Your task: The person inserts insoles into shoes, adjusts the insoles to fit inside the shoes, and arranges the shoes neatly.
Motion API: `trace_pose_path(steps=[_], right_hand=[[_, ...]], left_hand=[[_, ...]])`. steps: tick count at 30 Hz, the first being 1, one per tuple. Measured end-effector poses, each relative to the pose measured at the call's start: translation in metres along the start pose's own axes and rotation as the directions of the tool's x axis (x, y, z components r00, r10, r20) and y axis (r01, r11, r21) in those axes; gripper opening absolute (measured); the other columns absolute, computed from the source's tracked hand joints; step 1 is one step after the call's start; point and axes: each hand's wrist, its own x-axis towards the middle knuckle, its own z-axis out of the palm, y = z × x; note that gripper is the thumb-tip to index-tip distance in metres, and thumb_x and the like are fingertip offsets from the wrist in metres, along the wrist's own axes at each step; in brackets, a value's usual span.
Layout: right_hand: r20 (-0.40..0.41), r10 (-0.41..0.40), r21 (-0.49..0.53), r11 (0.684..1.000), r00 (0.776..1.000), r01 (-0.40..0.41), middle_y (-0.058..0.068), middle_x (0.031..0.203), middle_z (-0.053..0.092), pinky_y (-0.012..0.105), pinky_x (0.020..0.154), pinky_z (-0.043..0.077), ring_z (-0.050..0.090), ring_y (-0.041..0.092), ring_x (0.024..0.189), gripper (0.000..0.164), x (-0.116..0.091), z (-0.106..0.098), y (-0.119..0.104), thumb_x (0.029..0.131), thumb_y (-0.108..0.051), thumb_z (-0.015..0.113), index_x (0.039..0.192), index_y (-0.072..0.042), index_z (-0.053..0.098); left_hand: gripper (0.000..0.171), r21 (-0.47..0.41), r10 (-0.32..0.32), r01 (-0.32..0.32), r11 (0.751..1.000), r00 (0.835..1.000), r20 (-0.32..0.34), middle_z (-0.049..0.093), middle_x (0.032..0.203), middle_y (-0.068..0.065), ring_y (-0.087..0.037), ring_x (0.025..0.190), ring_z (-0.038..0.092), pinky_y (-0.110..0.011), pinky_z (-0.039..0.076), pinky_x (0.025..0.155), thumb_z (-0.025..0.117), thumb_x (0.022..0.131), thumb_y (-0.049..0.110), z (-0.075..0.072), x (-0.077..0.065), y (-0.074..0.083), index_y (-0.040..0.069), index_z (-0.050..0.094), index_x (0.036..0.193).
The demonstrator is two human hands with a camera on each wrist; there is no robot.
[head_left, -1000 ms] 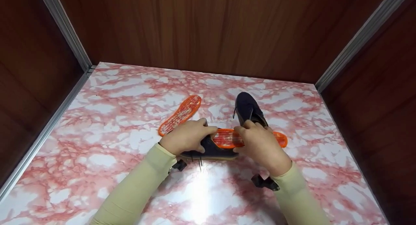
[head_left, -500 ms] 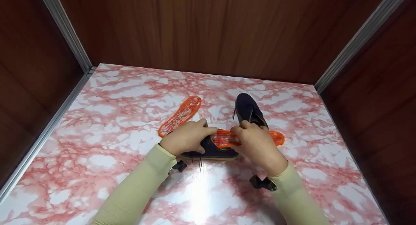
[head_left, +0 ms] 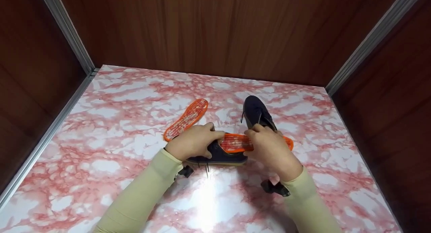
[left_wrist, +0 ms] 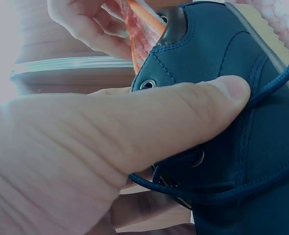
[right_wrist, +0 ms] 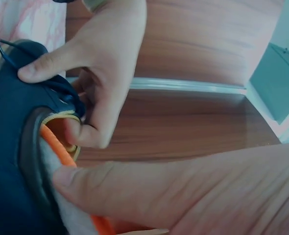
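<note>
A navy lace-up shoe (head_left: 226,158) lies on its base with its toe to the left. My left hand (head_left: 193,142) grips it around the lace area, the thumb (left_wrist: 198,105) pressing its near side in the left wrist view. My right hand (head_left: 272,150) pinches an orange-rimmed, red-patterned insole (head_left: 234,143). The insole's front part sits inside the shoe opening, while its rear end sticks out to the right past my hand. In the right wrist view, the insole's orange edge (right_wrist: 60,147) and pale underside show at the shoe's collar. The insole's tip is hidden inside the shoe.
A second orange insole (head_left: 188,118) lies slanted beyond my left hand. Its matching navy shoe (head_left: 255,110) stands behind my right hand, toe pointing away. Brown wood-look panels (head_left: 215,34) enclose the red-and-white marbled surface (head_left: 111,132) at the back and sides.
The insole has slid slightly left, so its rear end sticks out less. My right hand shifted left, then back to the right along it. My left hand and the shoe stay put.
</note>
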Motion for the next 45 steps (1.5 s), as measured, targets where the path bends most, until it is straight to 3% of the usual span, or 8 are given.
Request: trace_pose_path(steps=[5,19,30,40,45], right_hand=[[-0.058,-0.026,-0.005,1.000,0.998,0.025,0.007,0.105,0.071,0.060,0.075,0.056,0.071,0.033,0.095,0.043,-0.002,-0.003,0.003,0.081,-0.025,0.097,0.118,-0.010,0.080],[-0.135,-0.072,-0.061,0.996,0.988,0.064,0.007,0.100,0.068,0.058,0.078,0.057,0.067,0.033,0.090,0.041,-0.003,0.005,-0.006,0.082,-0.027,0.098,0.114,-0.011,0.079],[-0.094,-0.073,-0.034,0.997,0.993,0.070,0.008,0.103,0.068,0.060,0.080,0.055,0.066,0.035,0.093,0.044,0.001,0.011,-0.009,0.083,-0.026,0.097,0.118,-0.009,0.078],[-0.028,-0.006,-0.023,1.000,1.000,0.005,0.009,0.104,0.070,0.061,0.075,0.056,0.069,0.034,0.090,0.034,-0.004,-0.004,0.002,0.083,-0.022,0.093,0.111,-0.009,0.078],[-0.039,0.006,-0.050,0.999,0.999,-0.008,0.009,0.098,0.068,0.060,0.072,0.055,0.067,0.036,0.087,0.028,-0.007,-0.008,0.004,0.083,-0.021,0.092,0.104,-0.009,0.078]], left_hand=[[0.051,-0.010,0.002,-0.002,1.000,1.000,-0.011,0.060,0.104,-0.006,-0.029,0.084,0.066,-0.044,0.059,0.078,0.102,0.077,0.024,0.000,-0.001,0.000,0.022,0.061,0.106],[0.050,-0.003,-0.005,0.005,1.000,1.000,0.007,0.060,0.107,-0.006,-0.027,0.085,0.065,-0.044,0.059,0.079,0.100,0.080,0.025,0.000,0.001,0.000,0.022,0.062,0.110],[0.050,-0.012,-0.014,0.014,1.000,1.000,0.014,0.059,0.108,-0.007,-0.026,0.087,0.065,-0.044,0.059,0.079,0.100,0.080,0.026,0.000,0.000,0.001,0.022,0.061,0.110],[0.051,-0.020,-0.001,0.001,1.000,1.000,-0.006,0.058,0.106,-0.006,-0.026,0.088,0.065,-0.043,0.058,0.080,0.102,0.077,0.025,0.002,0.000,-0.001,0.022,0.060,0.108],[0.050,-0.027,-0.003,0.004,1.000,1.000,0.005,0.056,0.107,-0.006,-0.025,0.088,0.063,-0.042,0.056,0.079,0.101,0.079,0.025,0.002,0.000,-0.001,0.022,0.059,0.106]])
